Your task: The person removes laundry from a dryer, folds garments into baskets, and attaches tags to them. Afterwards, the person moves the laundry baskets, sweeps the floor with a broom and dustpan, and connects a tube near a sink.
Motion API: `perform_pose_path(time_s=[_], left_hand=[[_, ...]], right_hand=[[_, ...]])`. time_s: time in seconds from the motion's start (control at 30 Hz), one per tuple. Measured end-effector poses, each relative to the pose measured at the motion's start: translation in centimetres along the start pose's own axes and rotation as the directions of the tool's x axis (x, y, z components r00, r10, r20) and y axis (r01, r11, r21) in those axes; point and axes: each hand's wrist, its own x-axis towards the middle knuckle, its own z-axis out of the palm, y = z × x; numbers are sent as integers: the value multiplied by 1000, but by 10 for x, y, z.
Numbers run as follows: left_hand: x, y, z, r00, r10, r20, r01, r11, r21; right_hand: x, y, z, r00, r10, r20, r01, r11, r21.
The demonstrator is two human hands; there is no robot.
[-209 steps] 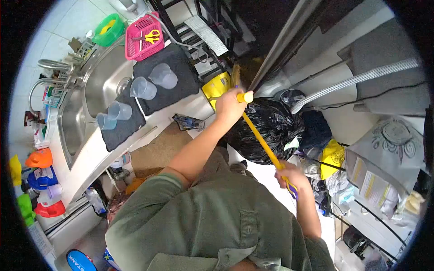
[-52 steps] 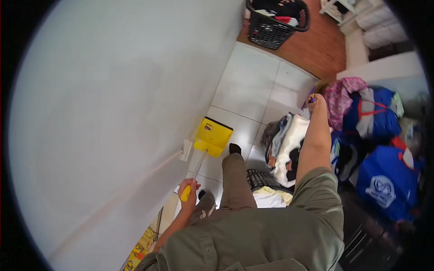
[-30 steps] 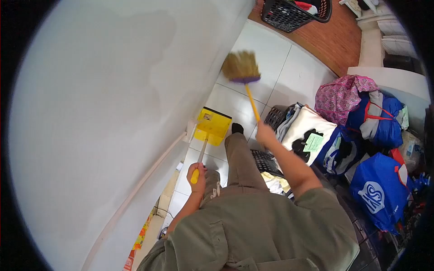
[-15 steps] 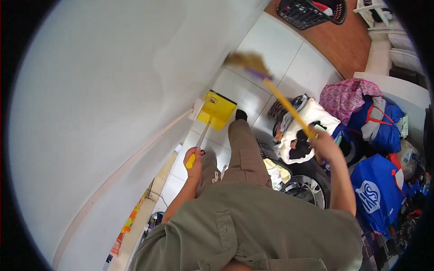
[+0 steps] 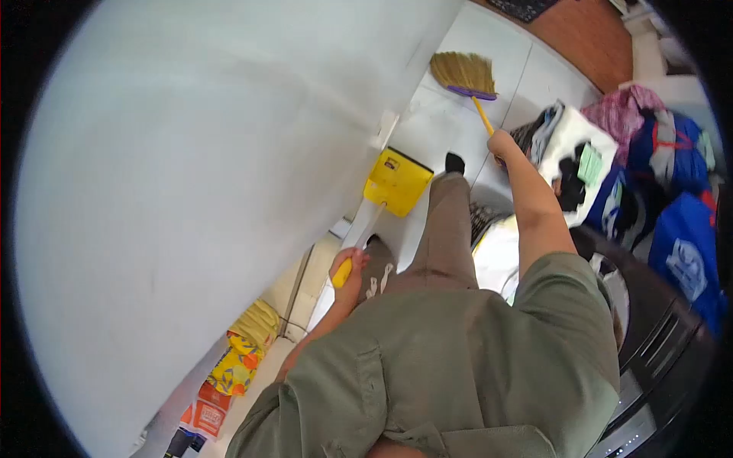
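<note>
Starting at far left: one patterned yellow packet (image 5: 233, 368), lower left of the left fingers, untouched. Next, left hand (image 5: 350, 264), fingers closed round the yellow grip (image 5: 342, 273) of a dustpan (image 5: 399, 183). Pan, yellow plastic by its look, dark-edged; located beyond the left fingers, at the far end of a pale, slim shaft (image 5: 372, 222). Contact between pan and tiled floor (image 5: 439, 122) could not be told. Handling, as judged: light, fairly stiff, the thin lip liable to crack under a foot; best held at the grip, where the fingers already were.

Next, one broom (image 5: 464, 73), its straw-coloured fibre head fanned out ahead of the right fingers, bound by a purple band (image 5: 471, 93). Handling, as judged: light; bristles soft and springy, yellow handle (image 5: 482, 114) stiff and perhaps slick; best held on the handle, clear of the fibres. Right hand (image 5: 502, 143), fingers wrapped round that handle, thumb placement unclear.

Last, folded clothes (image 5: 586, 137), just right of the right fingers; one blue bag (image 5: 687, 263), farther right, well apart from them.
</note>
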Motion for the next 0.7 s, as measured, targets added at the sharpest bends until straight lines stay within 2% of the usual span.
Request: perform_pose_path(time_s=[0.03,0.07,0.1,0.13,0.17,0.2,0.23,0.3,0.37,0.43,0.5,0.57,0.63,0.67,0.7], left_hand=[[-6,-7,-19,1000,-1,14,1,1000,11],[-11,-15,-32,999,24,32,-24,1000,-1],[-18,-21,-44,997,58,46,-57,998,-20],[-26,-27,-56,995,76,64,-79,996,43],[-29,-35,-64,993,89,75,-91,995,28],[-34,-46,-74,990,114,83,-116,993,27],[-40,-53,-81,986,144,89,-146,989,23],[-50,-61,-86,990,121,74,-120,993,-20],[-64,-69,-91,997,64,34,-62,996,-57],[-82,-79,-100,998,63,14,-61,992,-107],[-104,-84,-109,998,52,-23,-53,997,-57],[-105,-85,-115,996,80,-37,-80,997,8],[-131,-99,-122,990,104,-90,-105,995,1],[-139,-101,-126,989,105,-100,-101,994,42],[-143,-109,-129,989,102,-108,-99,994,38]], right_hand=[[-34,6,29,1000,13,1,-13,1000,12],[-66,14,50,992,-78,98,92,985,-143],[-81,24,84,990,-110,90,122,982,-145],[-96,33,118,987,-141,81,152,977,-147],[-97,50,165,994,-107,-36,107,994,2],[-134,45,183,999,-35,32,33,996,85],[-176,43,193,991,-132,36,133,990,-49],[-215,49,227,989,-144,35,147,983,-112],[-235,63,238,978,-210,17,211,975,-65],[-226,79,237,923,-316,219,379,847,-374],[-241,73,215,963,-264,46,266,964,-30],[-227,80,210,897,-431,104,443,872,-208],[-224,71,207,898,-335,286,420,847,-327],[-232,65,208,947,-209,243,226,973,-43],[-232,62,212,946,-213,246,231,972,-49]])
